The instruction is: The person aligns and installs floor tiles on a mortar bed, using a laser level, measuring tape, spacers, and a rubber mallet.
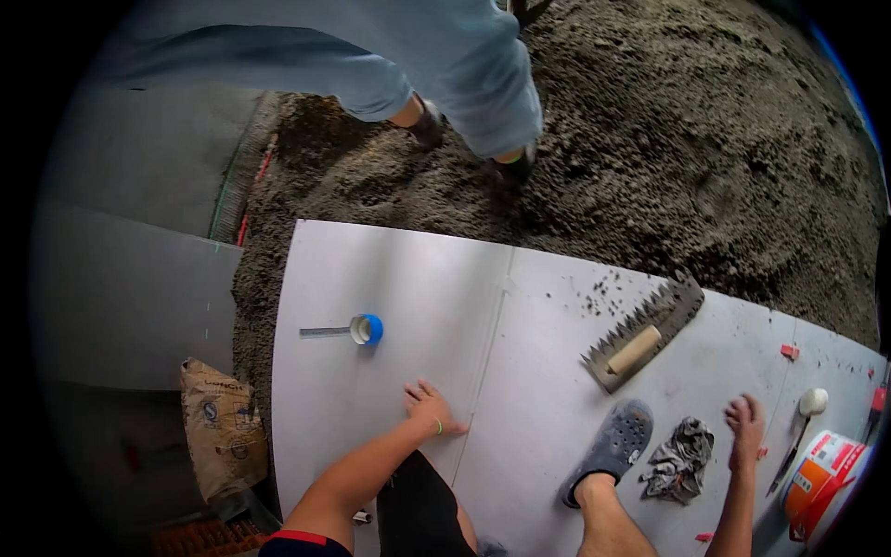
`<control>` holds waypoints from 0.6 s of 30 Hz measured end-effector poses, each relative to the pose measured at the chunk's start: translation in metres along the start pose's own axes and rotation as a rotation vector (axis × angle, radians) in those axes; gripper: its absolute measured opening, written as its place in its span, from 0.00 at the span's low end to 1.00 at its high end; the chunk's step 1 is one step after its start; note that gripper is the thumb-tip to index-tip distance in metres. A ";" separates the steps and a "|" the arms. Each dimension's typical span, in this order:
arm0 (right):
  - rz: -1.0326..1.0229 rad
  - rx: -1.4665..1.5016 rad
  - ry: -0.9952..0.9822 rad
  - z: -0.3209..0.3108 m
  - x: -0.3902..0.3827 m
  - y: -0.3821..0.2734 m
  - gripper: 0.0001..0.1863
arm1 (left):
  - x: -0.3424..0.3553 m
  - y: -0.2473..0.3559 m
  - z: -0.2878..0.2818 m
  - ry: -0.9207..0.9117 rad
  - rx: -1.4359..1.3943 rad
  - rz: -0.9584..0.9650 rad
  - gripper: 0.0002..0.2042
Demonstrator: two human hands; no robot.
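My left hand (432, 409) rests on a large pale tile (390, 269), fingers spread and nothing in them. A small round blue-and-white object (368, 330), with a grey strip beside it, lies beyond that hand. On the right, my right hand (745, 431) is over the tiles with its fingers apart, holding nothing. Between my shoe and this hand lies a crumpled grey rag (680, 460). A white-headed mallet (813, 402) lies to its right. Farther off, a notched trowel (650, 334) with a wooden handle sits on the tile, dirty with mortar.
Another person in light blue trousers (445, 65) stands on the rough mortar bed (687, 158) ahead. At right is a white-and-orange bucket (821, 483); a brown paper sack (219, 432) is at left. My clog (620, 436) is on the tile. Small red pieces (789, 352) are scattered about.
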State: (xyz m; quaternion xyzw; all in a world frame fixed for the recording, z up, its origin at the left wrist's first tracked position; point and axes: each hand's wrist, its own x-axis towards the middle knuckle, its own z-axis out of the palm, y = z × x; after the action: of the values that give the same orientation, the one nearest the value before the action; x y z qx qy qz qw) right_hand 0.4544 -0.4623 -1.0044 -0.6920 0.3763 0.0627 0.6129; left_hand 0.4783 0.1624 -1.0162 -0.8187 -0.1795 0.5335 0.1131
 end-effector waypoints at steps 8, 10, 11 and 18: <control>0.401 0.426 -0.357 0.233 0.015 -0.027 0.19 | 0.009 -0.031 -0.010 0.094 -0.248 0.012 0.65; 0.309 0.544 -0.195 0.245 0.026 -0.033 0.10 | 0.027 -0.036 0.004 0.186 -0.427 -0.010 0.65; 0.281 0.607 -0.119 0.240 0.045 -0.031 0.06 | 0.038 -0.033 0.005 0.233 -0.518 -0.010 0.64; 0.192 0.105 -0.312 0.245 -0.060 -0.161 0.06 | 0.047 -0.045 0.025 0.395 -1.012 -0.363 0.63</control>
State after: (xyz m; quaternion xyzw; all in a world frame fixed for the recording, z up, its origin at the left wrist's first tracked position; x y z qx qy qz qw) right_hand 0.5998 -0.2224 -0.9015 -0.6017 0.3437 0.2079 0.6904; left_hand 0.4647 0.2224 -1.0483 -0.8112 -0.5257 0.1901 -0.1718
